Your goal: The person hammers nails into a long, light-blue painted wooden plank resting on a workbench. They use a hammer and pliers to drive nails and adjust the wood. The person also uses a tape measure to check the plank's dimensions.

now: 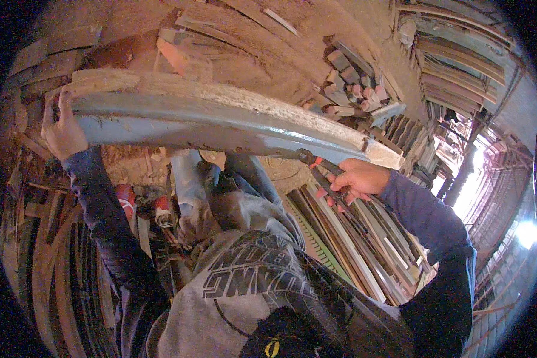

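Note:
A long wooden beam (191, 127) with worn blue paint lies across in front of me, its far edge rough and bare. My left hand (64, 130) is closed around its left end, with the fingers over the top. My right hand (358, 180) grips the handles of dark metal pincers (317, 165) with orange-red marks. Their head rests at the beam's near edge, toward its right end. Whether the jaws bite on a nail there is too small to tell.
Stacked wood strips (352, 244) lie to the right of my legs, more dark boards (65, 268) at the left. Short wood offcuts (355, 83) are heaped beyond the beam on the dusty ground (244, 30). An orange piece (174, 56) stands behind the beam.

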`<state>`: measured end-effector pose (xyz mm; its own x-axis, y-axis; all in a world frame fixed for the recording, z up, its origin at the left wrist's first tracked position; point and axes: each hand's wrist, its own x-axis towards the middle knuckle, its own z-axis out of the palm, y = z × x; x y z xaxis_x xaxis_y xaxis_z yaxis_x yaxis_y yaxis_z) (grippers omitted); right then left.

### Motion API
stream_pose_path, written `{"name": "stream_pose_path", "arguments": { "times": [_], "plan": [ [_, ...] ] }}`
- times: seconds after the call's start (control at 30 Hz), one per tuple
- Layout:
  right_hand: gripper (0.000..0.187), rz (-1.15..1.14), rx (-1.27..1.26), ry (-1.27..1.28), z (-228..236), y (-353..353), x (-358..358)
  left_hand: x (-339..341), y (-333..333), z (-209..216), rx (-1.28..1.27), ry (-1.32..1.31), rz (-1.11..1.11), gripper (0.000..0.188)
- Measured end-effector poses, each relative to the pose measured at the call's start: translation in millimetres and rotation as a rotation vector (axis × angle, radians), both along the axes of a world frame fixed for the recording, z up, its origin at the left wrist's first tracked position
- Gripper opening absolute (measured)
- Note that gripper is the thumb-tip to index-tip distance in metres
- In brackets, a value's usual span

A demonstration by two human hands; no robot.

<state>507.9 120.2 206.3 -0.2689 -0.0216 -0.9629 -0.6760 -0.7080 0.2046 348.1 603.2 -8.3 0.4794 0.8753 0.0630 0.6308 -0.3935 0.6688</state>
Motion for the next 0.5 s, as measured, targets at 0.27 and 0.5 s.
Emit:
{"name": "stream_pose_path", "arguments": {
  "times": [0.27, 0.5],
  "plan": [
    [0.018, 0.008, -0.061, -0.067, -3, 0, -7, 3, -1, 9, -0.147, 0.091, 0.051, 0.064],
    [0.027, -0.009, -0.02, -0.227, 3, -5, -27, 1, 9, -15, -0.032, 0.053, 0.083, 0.072]
  ]
}}
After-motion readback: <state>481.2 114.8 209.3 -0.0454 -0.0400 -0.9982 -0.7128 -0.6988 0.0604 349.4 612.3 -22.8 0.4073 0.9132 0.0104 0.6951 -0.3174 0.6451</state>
